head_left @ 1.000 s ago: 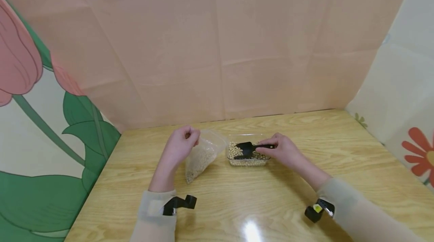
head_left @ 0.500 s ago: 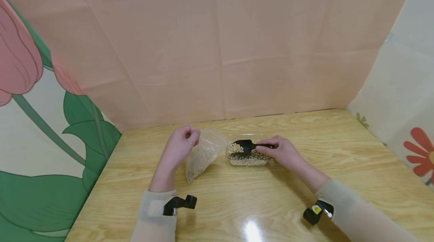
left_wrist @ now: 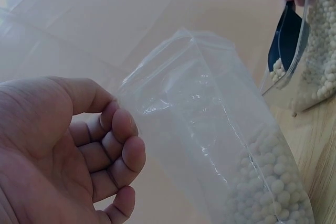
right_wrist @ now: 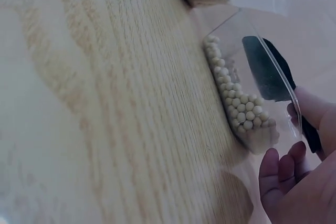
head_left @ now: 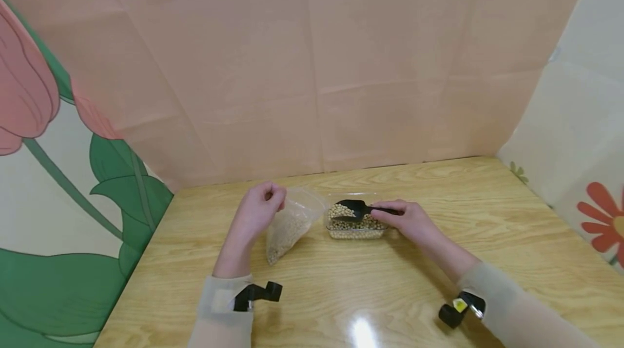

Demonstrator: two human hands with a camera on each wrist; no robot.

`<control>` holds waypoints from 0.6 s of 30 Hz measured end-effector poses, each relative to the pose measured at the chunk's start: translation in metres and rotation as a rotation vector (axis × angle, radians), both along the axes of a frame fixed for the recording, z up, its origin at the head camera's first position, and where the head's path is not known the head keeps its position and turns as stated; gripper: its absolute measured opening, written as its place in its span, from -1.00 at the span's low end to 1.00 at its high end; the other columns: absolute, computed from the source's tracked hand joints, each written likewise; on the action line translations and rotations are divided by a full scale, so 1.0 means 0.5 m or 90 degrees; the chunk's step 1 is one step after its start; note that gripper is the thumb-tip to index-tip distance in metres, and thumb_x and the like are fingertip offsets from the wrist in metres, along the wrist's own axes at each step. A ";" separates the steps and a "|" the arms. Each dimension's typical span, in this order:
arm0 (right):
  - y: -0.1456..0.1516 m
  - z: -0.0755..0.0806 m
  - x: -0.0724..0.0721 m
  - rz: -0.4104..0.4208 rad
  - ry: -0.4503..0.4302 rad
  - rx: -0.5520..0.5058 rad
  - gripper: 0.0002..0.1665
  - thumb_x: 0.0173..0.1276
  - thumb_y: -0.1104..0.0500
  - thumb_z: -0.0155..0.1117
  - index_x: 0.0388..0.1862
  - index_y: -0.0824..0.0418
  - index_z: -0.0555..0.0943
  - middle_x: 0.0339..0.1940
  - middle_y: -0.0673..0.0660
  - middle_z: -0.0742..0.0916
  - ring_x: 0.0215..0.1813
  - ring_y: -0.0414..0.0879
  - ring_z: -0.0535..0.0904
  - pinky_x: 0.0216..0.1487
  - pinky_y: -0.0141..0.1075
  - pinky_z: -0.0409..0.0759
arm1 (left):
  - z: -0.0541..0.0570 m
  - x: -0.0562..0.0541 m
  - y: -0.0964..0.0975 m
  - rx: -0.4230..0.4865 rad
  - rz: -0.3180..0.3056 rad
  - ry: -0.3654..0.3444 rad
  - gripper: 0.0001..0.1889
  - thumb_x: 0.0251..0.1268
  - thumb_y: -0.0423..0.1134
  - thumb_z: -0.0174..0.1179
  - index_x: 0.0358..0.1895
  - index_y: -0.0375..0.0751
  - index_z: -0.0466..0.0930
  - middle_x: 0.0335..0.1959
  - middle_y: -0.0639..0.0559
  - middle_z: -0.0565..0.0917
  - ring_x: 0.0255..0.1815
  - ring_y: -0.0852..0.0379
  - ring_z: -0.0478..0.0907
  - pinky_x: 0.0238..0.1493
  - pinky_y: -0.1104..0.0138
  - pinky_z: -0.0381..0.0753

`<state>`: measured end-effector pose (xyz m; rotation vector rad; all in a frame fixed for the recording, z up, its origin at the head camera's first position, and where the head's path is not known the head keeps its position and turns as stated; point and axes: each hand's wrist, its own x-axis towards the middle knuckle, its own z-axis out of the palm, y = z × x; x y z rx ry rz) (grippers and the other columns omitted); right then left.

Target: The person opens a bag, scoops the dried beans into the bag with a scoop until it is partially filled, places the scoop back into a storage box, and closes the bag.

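Observation:
My left hand [head_left: 260, 207] pinches the top edge of a clear zip bag [left_wrist: 194, 93] between thumb and forefinger. The bag hangs slanted, with round beige beans [left_wrist: 270, 182] in its lower part. Its mouth faces right, towards a clear rectangular tub [head_left: 357, 236] that holds more of these beans. My right hand [head_left: 407, 220] grips the handle of a small black scoop [head_left: 358, 208] over the tub. Beige beans lie in the scoop's bowl. In the right wrist view the scoop [right_wrist: 265, 69] shows behind the tub's clear wall, and the hand [right_wrist: 310, 182] is partly cut off.
The wood-grain table [head_left: 361, 283] carries the tub, close to the bag's right side. A pink sheet [head_left: 312, 66] rises behind the table. Walls with painted flowers stand at the left and right.
The scoop has lifted a little out of the beans and tilted, and its bowl now shows a heap of beans. My left hand and the bag have hardly moved.

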<state>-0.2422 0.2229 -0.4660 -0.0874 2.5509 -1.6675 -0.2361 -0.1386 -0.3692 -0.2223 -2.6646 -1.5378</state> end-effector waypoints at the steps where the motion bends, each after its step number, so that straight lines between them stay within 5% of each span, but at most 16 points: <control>1: 0.001 0.000 0.001 -0.001 -0.005 -0.007 -0.34 0.51 -0.22 0.52 0.41 0.12 0.74 0.51 0.26 0.62 0.55 0.30 0.45 0.58 0.28 0.31 | 0.000 0.000 0.000 0.001 0.000 -0.001 -0.70 0.75 -0.13 0.13 -0.28 -0.16 0.60 -0.36 -0.07 0.63 -0.39 0.02 0.39 -0.26 0.15 0.43; 5: 0.003 0.001 0.006 -0.010 -0.026 -0.035 -0.28 0.50 -0.23 0.52 0.46 0.14 0.70 0.59 0.27 0.57 0.61 0.30 0.40 0.63 0.26 0.23 | -0.002 0.000 0.000 0.004 0.000 0.000 -0.71 0.74 -0.13 0.14 -0.28 -0.16 0.60 -0.36 -0.08 0.64 -0.40 0.02 0.39 -0.24 0.15 0.44; 13: 0.018 0.000 0.012 -0.027 -0.033 -0.082 -0.21 0.57 -0.24 0.45 0.57 0.19 0.60 0.50 0.24 0.66 0.45 0.10 0.56 0.49 0.04 0.41 | -0.002 0.000 0.001 0.000 0.001 -0.001 -0.71 0.73 -0.12 0.14 -0.27 -0.16 0.61 -0.35 -0.08 0.65 -0.41 0.03 0.38 -0.24 0.15 0.44; 18: 0.030 0.007 0.011 -0.050 -0.048 -0.101 -0.16 0.53 -0.26 0.48 0.60 0.16 0.57 0.44 0.22 0.67 0.17 -0.01 0.61 0.18 -0.18 0.59 | -0.003 0.001 0.002 0.001 0.001 0.004 -0.71 0.73 -0.13 0.15 -0.28 -0.17 0.61 -0.37 -0.07 0.64 -0.41 0.03 0.39 -0.22 0.15 0.45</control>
